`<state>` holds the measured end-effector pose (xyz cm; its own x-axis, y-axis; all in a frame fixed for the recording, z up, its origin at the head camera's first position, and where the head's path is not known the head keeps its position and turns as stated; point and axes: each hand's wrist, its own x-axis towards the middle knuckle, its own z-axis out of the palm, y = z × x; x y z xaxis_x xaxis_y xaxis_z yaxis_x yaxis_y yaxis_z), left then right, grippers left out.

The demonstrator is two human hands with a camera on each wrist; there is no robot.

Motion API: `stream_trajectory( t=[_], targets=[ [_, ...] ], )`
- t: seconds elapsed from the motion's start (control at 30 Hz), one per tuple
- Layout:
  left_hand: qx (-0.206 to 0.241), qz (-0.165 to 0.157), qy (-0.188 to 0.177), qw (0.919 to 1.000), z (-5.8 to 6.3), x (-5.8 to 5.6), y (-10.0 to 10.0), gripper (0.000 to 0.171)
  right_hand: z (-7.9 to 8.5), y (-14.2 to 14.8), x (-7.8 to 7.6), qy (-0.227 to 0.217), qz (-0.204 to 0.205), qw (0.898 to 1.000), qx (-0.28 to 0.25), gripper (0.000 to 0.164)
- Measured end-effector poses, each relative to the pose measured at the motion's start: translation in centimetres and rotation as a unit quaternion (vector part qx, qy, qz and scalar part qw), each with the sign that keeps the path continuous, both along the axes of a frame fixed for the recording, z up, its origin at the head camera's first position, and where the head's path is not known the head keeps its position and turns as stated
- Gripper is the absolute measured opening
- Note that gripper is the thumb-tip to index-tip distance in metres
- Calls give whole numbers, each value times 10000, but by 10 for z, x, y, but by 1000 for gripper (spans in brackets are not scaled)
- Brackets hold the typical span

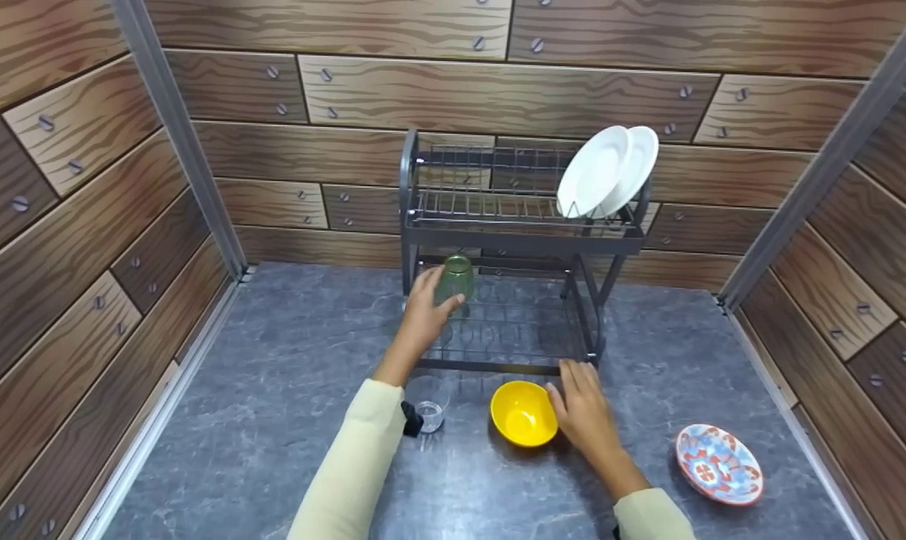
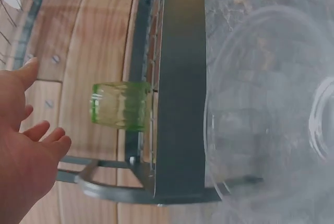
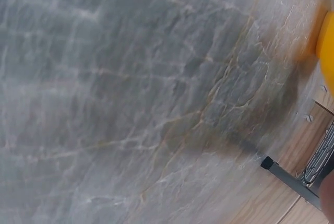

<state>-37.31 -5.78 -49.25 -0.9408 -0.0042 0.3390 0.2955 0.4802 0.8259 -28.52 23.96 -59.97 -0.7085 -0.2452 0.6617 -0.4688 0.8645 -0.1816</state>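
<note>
Yellow bowl (image 1: 524, 414) and, nearer the bench's (image 1: 258, 442) right edge, a patterned bowl (image 1: 719, 464) look still to be racked, as does the clear bowl (image 1: 429, 416) before the rack's (image 1: 528, 242) left front corner. The right hand (image 1: 588, 409) lies beside the yellow bowl, fingers extended and gripping nothing; whether it touches the rim I cannot tell. Beyond, the green glass (image 1: 457, 280) rests toward the lower tier's left end, apparently placed; the left hand (image 1: 425, 309), loosely spread, holds nothing. Two white plates (image 1: 595, 171) lean at the upper tier's right end, seemingly done.
</note>
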Motion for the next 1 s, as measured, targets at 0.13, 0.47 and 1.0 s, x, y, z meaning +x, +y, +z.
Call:
stream_trajectory(
  t=[0.13, 0.47, 1.0],
  targets=[
    [-88, -243, 62, 9996, -4, 26, 0, 67, -1, 3, 2, -24, 0, 10000, 29, 49],
    [-690, -543, -284, 9957, -32, 90, -17, 72, 1, 1, 3, -349, -93, 9993, 72, 52],
    [-1429, -453, -1016, 9835, -83, 133, -32, 94, 2, -2, 4, -552, -242, 9982, 55, 52]
  ],
)
